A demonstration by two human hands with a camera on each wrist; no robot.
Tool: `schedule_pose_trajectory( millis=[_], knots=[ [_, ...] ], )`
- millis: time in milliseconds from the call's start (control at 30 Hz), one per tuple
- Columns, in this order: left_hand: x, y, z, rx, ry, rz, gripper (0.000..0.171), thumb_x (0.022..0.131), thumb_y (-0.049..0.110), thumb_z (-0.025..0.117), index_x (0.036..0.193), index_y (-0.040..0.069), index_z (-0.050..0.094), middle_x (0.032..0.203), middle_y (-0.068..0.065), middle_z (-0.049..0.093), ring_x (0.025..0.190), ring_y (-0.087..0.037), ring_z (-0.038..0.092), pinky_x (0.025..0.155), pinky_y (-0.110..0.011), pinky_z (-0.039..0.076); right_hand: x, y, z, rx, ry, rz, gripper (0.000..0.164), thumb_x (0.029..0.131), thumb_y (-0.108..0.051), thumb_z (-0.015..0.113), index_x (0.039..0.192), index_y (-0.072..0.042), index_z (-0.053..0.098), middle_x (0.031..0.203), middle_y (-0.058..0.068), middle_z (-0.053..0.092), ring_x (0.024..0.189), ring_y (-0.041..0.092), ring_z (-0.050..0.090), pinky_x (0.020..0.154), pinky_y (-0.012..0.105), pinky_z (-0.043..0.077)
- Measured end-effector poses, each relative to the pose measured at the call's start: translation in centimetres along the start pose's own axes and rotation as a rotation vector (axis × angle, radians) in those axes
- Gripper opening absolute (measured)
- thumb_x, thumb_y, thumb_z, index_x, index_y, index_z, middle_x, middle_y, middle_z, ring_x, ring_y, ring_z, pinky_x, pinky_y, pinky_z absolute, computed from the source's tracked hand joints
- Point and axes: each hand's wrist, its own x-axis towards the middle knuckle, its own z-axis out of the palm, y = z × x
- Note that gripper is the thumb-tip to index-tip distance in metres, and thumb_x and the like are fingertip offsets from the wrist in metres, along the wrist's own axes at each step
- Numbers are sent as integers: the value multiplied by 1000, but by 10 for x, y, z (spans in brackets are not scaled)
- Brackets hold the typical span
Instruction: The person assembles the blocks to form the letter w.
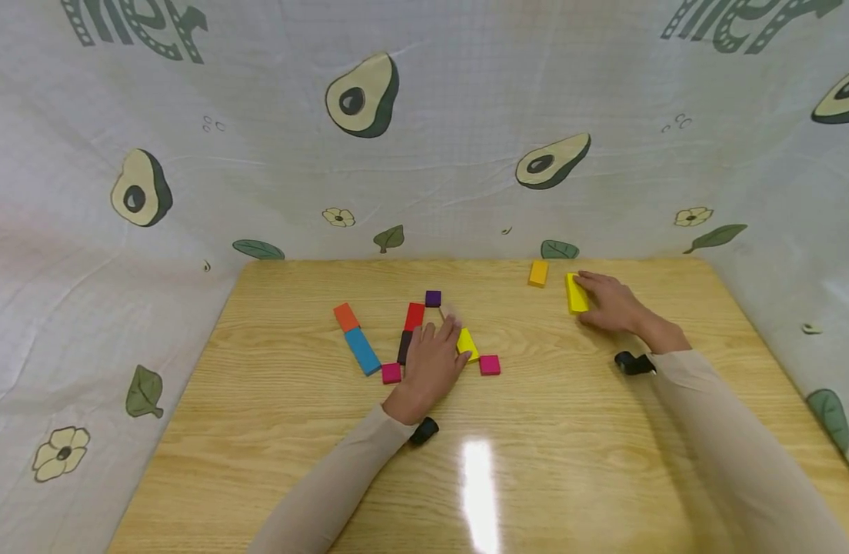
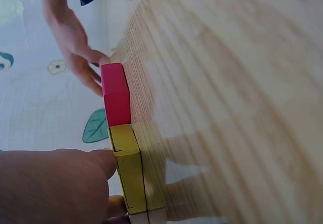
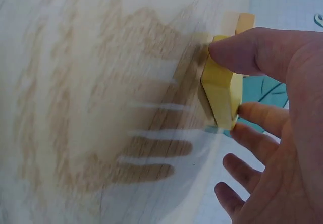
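In the head view, my left hand (image 1: 431, 365) reaches over a group of coloured blocks. Its thumb touches a yellow block (image 2: 131, 181), and its fingertips lie by a pale block (image 1: 450, 314) partly hidden behind them. A pink block (image 1: 490, 365) meets the yellow block's near end. Left of the hand are a red block (image 1: 414, 316), a black block (image 1: 403, 348) partly covered, and another pink block (image 1: 391, 373). At the back right, my right hand (image 1: 611, 304) pinches a second yellow block (image 3: 222, 85) between thumb and fingers; its other fingers are spread.
A purple block (image 1: 433, 298) stands behind the red one. An orange-red block (image 1: 346, 317) and a blue block (image 1: 363, 352) form a slanted line at left. One orange-yellow block (image 1: 538, 274) lies near the back edge. A patterned cloth (image 1: 452, 185) hangs behind the wooden table (image 1: 549, 462).
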Motion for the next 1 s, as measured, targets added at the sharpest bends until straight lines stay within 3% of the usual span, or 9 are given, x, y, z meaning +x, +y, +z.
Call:
schedule_pose_trajectory(
  millis=[400,800,1000],
  knots=[
    [-1,0,2,35,45,8,61,110,53,51,159,17,52,163,0,50,129,-27,57,113,-43,40,-5,-14,12,57,62,12,84,87,-23,85,151,15,46,149,40,44,134,58,43,107,75,35],
    [-2,0,-2,63,53,15,60,110,53,50,158,18,53,161,0,51,127,-27,58,113,-43,41,-12,-80,31,105,96,-26,81,88,-24,86,152,9,49,149,32,47,138,53,41,114,71,30],
    [1,0,3,39,48,14,60,110,52,51,159,17,52,162,-1,51,126,-28,59,112,-44,42,-13,-105,45,104,122,-53,80,87,-26,88,150,8,53,146,29,51,135,51,45,112,70,34]
  ],
)
